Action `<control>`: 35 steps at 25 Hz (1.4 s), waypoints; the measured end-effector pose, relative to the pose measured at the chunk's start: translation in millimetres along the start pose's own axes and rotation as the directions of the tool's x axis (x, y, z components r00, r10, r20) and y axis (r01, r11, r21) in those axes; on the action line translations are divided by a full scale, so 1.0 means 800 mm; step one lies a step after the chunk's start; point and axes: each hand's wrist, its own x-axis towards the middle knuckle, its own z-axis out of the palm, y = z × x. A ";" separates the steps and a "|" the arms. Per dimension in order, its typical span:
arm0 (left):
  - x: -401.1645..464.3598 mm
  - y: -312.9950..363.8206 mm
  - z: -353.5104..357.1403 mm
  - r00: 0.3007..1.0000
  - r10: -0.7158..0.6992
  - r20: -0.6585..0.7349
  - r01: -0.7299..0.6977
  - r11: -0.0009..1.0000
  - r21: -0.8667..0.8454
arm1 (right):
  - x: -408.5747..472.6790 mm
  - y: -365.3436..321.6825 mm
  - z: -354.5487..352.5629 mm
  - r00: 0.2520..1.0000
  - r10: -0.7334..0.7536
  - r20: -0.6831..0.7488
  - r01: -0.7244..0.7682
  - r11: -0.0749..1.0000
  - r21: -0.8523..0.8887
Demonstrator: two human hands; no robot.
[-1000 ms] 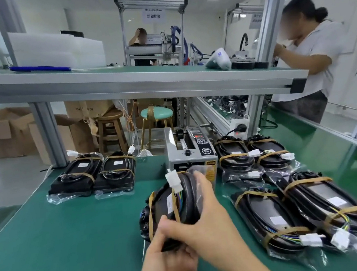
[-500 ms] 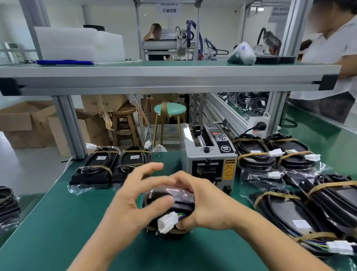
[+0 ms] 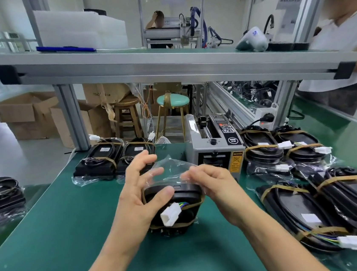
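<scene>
Since half a second ago both hands have loosened off the black unit (image 3: 176, 199), and the clear bag (image 3: 169, 166) that was pressed round it now stands up loose above its top. The unit stands on edge on the green worktop (image 3: 70, 248), near the middle, between the two hands.

The left hand (image 3: 135, 198) is spread open: its thumb presses on the unit's near face and its fingers fan out above against the film. The right hand (image 3: 214, 187) has its fingers curled and pinches the bag's rim. A white connector (image 3: 170, 214) on coloured wires hangs at the unit's near face under a tan band.

The unit's far side is hidden by film and fingers, its base is lost in shadow, and how far the bag reaches down it is hard to make out.

Bare worktop lies open to the near side and to the left, as far as the left edge. Just beyond the right hand stands a grey tape machine (image 3: 214, 146). To the right, bagged units (image 3: 304, 210) crowd the worktop, the nearest cut off by the frame. Two more bagged units (image 3: 113, 158) lie at the far left, under the overhead shelf (image 3: 165, 67).
</scene>
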 end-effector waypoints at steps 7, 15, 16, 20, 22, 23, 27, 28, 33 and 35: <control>-0.006 0.003 -0.009 0.990 -0.047 0.136 0.014 0.972 0.234 | 0.020 -0.001 0.033 0.970 0.123 -0.211 -0.112 0.992 0.064; 0.007 -0.003 -0.038 0.978 -0.128 0.163 0.062 0.932 0.357 | 0.013 -0.002 0.042 0.933 0.324 -0.155 -0.286 0.932 0.224; 0.007 -0.005 -0.039 0.976 -0.131 0.176 0.067 0.942 0.329 | 0.012 0.000 0.043 0.937 0.315 -0.150 -0.275 0.931 0.239; -0.006 -0.013 -0.022 0.994 -0.079 0.076 0.061 0.975 0.214 | 0.016 0.013 0.041 0.927 0.306 -0.218 -0.249 0.935 0.253; -0.014 -0.019 -0.017 0.998 -0.028 -0.060 0.042 0.966 0.256 | 0.021 0.023 0.025 0.876 0.256 -0.409 -0.220 0.966 0.134; -0.016 -0.022 -0.016 0.993 -0.014 -0.115 0.045 0.961 0.274 | 0.024 0.029 0.012 0.826 0.213 -0.522 -0.199 0.976 0.084; -0.022 -0.025 -0.001 0.976 0.049 -0.214 0.029 0.938 0.344 | 0.034 0.044 -0.035 0.660 0.104 -0.744 -0.143 0.990 0.012; -0.022 -0.025 0.005 0.972 0.056 -0.228 0.030 0.933 0.358 | 0.039 0.046 -0.040 0.643 0.092 -0.760 -0.148 0.989 -0.006; -0.025 -0.025 0.028 0.954 0.101 -0.281 0.030 0.904 0.427 | 0.057 0.042 -0.045 0.620 0.077 -0.780 -0.157 0.987 -0.027; -0.025 -0.024 0.034 0.946 0.127 -0.297 0.023 0.891 0.454 | 0.064 0.041 -0.047 0.614 0.076 -0.786 -0.197 0.979 -0.059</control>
